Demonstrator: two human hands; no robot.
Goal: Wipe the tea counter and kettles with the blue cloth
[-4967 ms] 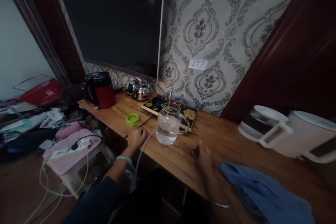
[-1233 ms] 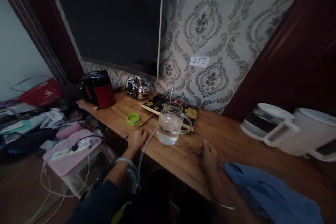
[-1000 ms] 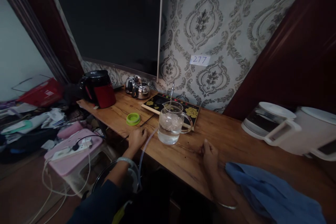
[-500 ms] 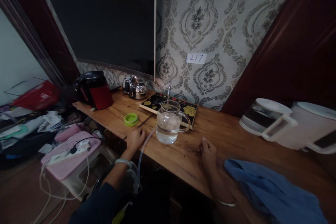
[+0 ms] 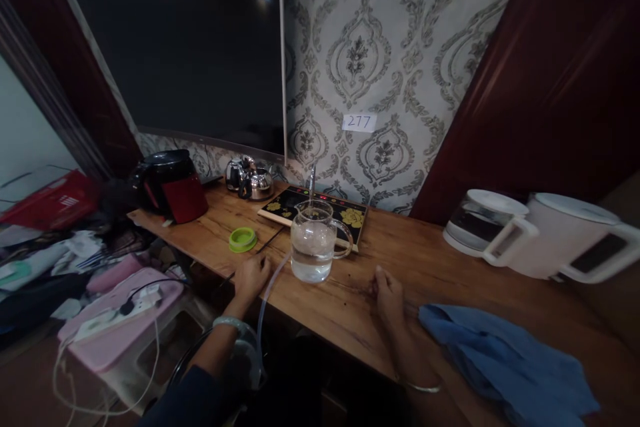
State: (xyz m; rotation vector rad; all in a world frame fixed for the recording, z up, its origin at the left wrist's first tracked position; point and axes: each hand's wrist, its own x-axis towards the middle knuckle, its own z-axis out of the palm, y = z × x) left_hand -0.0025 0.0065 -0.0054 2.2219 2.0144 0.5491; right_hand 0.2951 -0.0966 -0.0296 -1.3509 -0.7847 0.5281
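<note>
1. One stretch of scrolled grey wallpaper (image 5: 395, 33) spans the top middle, with a big dark screen (image 5: 185, 53) against it at upper left.
2. Below, a wooden table (image 5: 400, 240) runs from centre left right across to the lower right corner.
3. Down at lower left, a pink stool (image 5: 117, 340) bears a white power strip; over at lower right, a blue cloth (image 5: 505, 353) lies rumpled on the table.
4. Two white-handled jugs crowd the right edge: a clear-sided jug (image 5: 475, 230) and a paler jug (image 5: 560, 237).
5. Dead centre, a black panel (image 5: 285, 203) with gold flowers, and just in front of it, the glass pitcher (image 5: 313, 247)! Upright, water inside, handle to the right; above its mouth rises a slim shiny streak (image 5: 312, 183), spout or water, I can't tell which.
6. Left hand (image 5: 251, 278) rests at the table edge, lower middle, just beside a clear tube (image 5: 265, 307). Fingers curled in; whether they pinch anything, I can't tell.
7. Right hand (image 5: 389, 297) lies right of the pitcher, apart from it and near the cloth, fingers bent inward, tips hidden: can't tell if they're pressed together.
8. Smallest, a green ring-shaped lid (image 5: 243, 239), centre left.
</note>
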